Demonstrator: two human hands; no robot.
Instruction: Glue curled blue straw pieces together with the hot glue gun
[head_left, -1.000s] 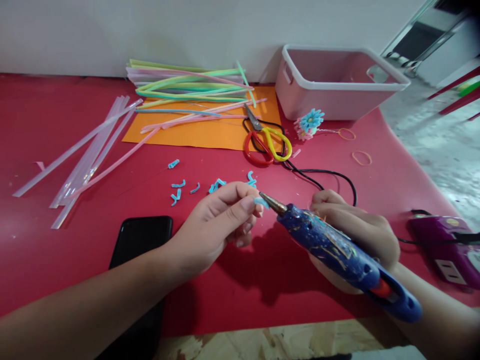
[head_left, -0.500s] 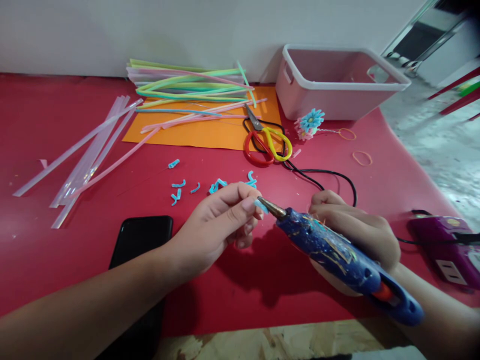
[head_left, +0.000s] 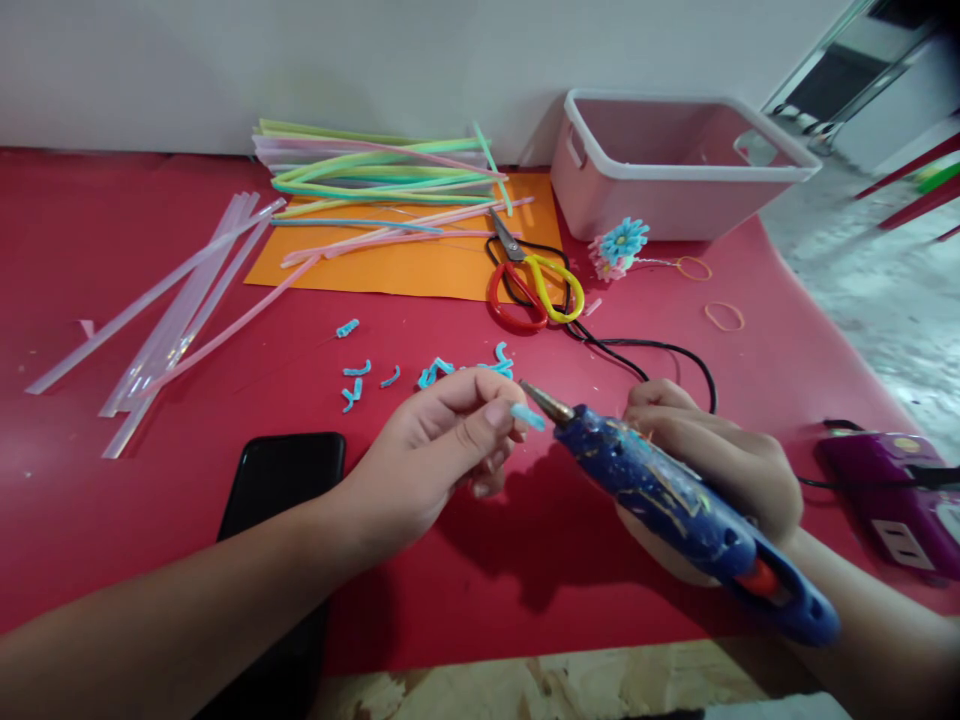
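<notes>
Between thumb and forefinger, my left hand [head_left: 450, 445] pinches a short light-blue fuzzy piece [head_left: 529, 416], its free end pointing right. My right hand [head_left: 712, 470] is wrapped round a blue glue gun [head_left: 660, 490] spotted with dried glue. The metal nozzle [head_left: 547, 402] points up and left, just above the blue piece and slightly apart from it. Several small blue pieces [head_left: 436, 373] lie on the red table [head_left: 480, 600] beyond my left hand. Another blue piece on a thin wire [head_left: 347, 328] lies farther back to the left.
Scissors [head_left: 514, 270] and coloured stems [head_left: 375, 170] lie on orange paper [head_left: 337, 275]. Clear glue sticks [head_left: 180, 310] are at left, a black phone [head_left: 285, 480] by my left forearm. A pink basket [head_left: 675, 200], blue flower [head_left: 624, 240] and purple power socket [head_left: 900, 500] are at right.
The glue gun's nozzle has lifted slightly off the blue piece, leaving a small gap. More of the piece now shows in my left fingers, which have hardly moved.
</notes>
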